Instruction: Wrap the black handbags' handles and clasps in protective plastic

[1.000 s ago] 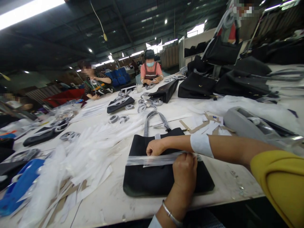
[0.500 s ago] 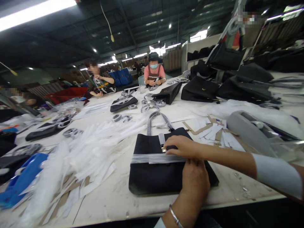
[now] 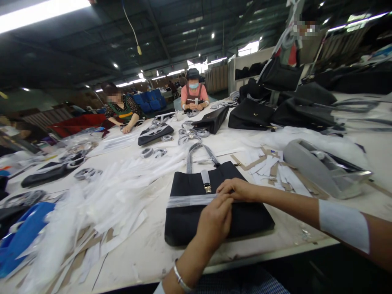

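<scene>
A black handbag (image 3: 190, 224) lies flat before me, its handles (image 3: 190, 157) wrapped in plastic and pointing away. A translucent white wrapping strip (image 3: 183, 201) crosses its front below the gold clasp (image 3: 208, 188). My left hand (image 3: 214, 216), with a silver bangle at the wrist, has its fingers closed at the strip right of the clasp. Against those fingertips, my right hand (image 3: 235, 189) comes in from the right, fingers bent and pressed together on the strip. Both hands hide the strip's right part and what exactly the fingertips pinch.
A grey tape dispenser (image 3: 318, 167) stands at right beside paper and card scraps (image 3: 275, 167). White foam strips (image 3: 113, 192) pile up at left, near a blue dispenser (image 3: 27, 232). More black bags (image 3: 251, 114) lie behind. Two co-workers (image 3: 194, 96) sit across the table.
My left hand has moved left along the strip, toward the bag's middle. My right hand has drawn back slightly from the clasp, which now shows fully. The view has shifted a little.
</scene>
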A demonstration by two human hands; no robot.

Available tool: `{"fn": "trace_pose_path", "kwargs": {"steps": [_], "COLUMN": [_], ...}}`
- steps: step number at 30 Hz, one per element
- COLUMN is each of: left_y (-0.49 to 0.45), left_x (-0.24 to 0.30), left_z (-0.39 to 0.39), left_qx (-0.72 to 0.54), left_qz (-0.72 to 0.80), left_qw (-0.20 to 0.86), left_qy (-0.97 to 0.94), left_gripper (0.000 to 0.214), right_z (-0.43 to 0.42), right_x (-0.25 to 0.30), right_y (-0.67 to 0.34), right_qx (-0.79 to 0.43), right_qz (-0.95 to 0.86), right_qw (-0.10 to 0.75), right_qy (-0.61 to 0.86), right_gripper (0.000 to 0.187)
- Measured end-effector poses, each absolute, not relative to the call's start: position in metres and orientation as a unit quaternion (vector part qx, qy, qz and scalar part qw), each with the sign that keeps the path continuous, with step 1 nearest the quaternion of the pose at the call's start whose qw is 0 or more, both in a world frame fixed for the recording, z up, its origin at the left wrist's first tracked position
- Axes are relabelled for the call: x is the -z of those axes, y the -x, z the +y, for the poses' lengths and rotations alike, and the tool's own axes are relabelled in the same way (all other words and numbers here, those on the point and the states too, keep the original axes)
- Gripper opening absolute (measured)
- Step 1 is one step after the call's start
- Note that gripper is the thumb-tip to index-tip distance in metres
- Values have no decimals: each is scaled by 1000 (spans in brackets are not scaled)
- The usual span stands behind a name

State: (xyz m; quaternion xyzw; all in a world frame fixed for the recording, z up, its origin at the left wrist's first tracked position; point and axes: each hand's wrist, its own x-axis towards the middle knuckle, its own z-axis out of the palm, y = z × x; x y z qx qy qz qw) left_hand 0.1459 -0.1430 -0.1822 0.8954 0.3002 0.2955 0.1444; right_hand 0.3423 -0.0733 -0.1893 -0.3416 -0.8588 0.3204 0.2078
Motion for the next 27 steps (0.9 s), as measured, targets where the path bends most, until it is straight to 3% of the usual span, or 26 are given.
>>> {"fn": "trace_pose_path", "kwargs": {"steps": [4,9,14,22,27], "left_y": [-125,-127,-128,-127,-127], "left_x": [197,216,214,219,219], "left_z": [-135,-144,-145,-143,-143], "left_qx": [-193,-171,-190,-190,-184], "left_qz": [301,315,311,311,308], "left_qw": [54,7,-1,-26,-28], "left_qy": [-932,-934,-931,-931,-933], "left_gripper": [43,49,48,51,52], "right_z": [-76,-90,-114,-135,-131], "right_x": [183,166,146,150,163], "right_y": [-344,-375,-408,-401,-414], "right_qx": [-311,-289,-287,-277,-332], "right_qz": [-859,-824,-768,-699,-656], "right_qw": [205,202,171,162,202], "right_qy": [350,442,547,639,647], "right_gripper": [30,54,34,22,32]}}
